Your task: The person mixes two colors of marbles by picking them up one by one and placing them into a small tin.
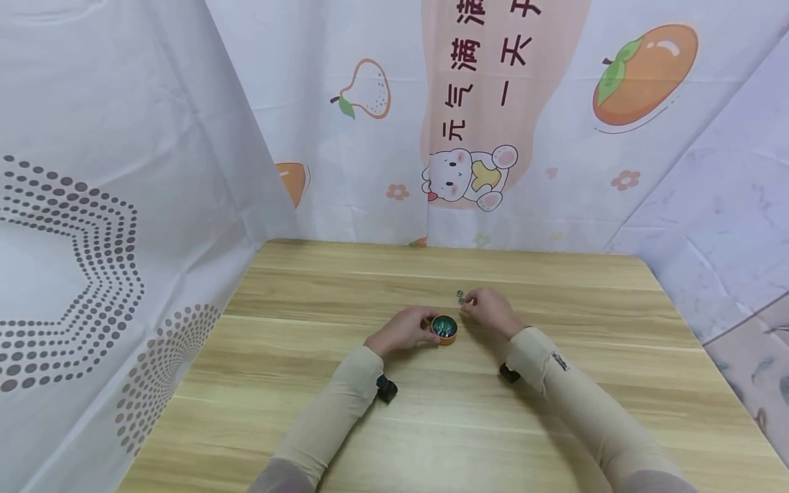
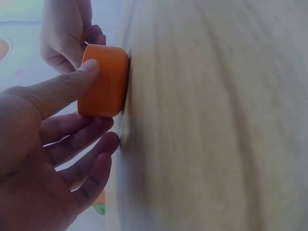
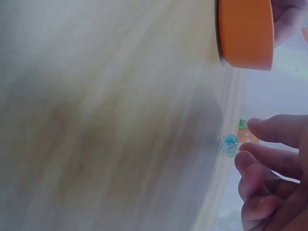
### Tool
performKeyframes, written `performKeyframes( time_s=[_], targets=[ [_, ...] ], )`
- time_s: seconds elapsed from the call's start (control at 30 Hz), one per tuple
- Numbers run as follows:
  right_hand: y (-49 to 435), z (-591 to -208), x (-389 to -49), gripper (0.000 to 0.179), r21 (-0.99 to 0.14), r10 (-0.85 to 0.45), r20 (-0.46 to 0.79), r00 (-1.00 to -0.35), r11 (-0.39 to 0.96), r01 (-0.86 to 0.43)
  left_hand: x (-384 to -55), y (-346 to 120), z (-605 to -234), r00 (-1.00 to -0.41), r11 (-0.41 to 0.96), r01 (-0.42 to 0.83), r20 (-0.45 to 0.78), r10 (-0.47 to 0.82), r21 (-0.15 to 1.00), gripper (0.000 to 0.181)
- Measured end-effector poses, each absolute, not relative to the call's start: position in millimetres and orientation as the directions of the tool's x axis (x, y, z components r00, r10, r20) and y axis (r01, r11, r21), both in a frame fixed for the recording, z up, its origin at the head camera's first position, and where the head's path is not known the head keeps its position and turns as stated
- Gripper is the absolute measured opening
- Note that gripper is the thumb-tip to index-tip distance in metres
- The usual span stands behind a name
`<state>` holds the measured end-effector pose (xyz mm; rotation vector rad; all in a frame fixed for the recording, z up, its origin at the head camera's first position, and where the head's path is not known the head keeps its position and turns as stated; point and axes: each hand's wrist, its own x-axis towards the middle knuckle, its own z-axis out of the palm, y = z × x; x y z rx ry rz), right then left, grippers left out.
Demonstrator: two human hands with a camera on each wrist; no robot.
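Observation:
My left hand (image 1: 405, 330) grips a small round orange bowl (image 1: 446, 341) on the table, thumb on one side and fingers on the other. Dark green, shiny contents, seemingly glass marbles, show inside it in the head view. To the right, my right hand (image 1: 491, 311) is low over the table near two small greenish glass marbles (image 1: 459, 293). In the right wrist view, a clear marble with blue-green inside (image 3: 230, 145) lies just beyond the fingertips. Thumb and forefinger are apart there, with nothing between them; the other fingers bend loosely.
The wood-grain table (image 1: 345, 274) spreads around both hands. Behind it hangs a white printed curtain (image 1: 370, 157) with fruit and a cartoon figure, and another sheet (image 1: 179, 137) covers the left side. Each wrist carries a small black camera.

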<state>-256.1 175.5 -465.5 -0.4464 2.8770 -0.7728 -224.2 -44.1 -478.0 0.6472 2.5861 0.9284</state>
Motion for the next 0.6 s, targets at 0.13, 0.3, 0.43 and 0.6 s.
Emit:
performKeyframes(
  time_s=[0.13, 0.3, 0.43, 0.6],
  targets=[
    [174.7, -466.4, -260.7, 0.025, -0.486, -0.288, -0.054, -0.956, 0.844, -0.227, -225.0, -44.6, -478.6, -0.846, 0.687, 0.312, -0.137, 0.515, 0.657, 0.049],
    [171.9, -467.1, -265.8, 0.026, -0.453, -0.268, -0.048, -0.962, 0.865, -0.218, -225.9, -45.4, -478.3, -0.846, 0.69, 0.312, -0.138, 0.514, 0.653, 0.05],
    [169.5, -468.5, -268.5, 0.026, -0.432, -0.258, -0.068, -0.964, 0.878, -0.204, -225.6, -45.4, -478.4, -0.844, 0.691, 0.313, -0.142, 0.517, 0.651, 0.049],
    [167.5, -469.9, -271.7, 0.025, -0.44, -0.233, -0.094, -0.968, 0.882, -0.17, -225.7, -44.6, -478.6, -0.845, 0.693, 0.31, -0.145, 0.514, 0.651, 0.049]
  ],
)
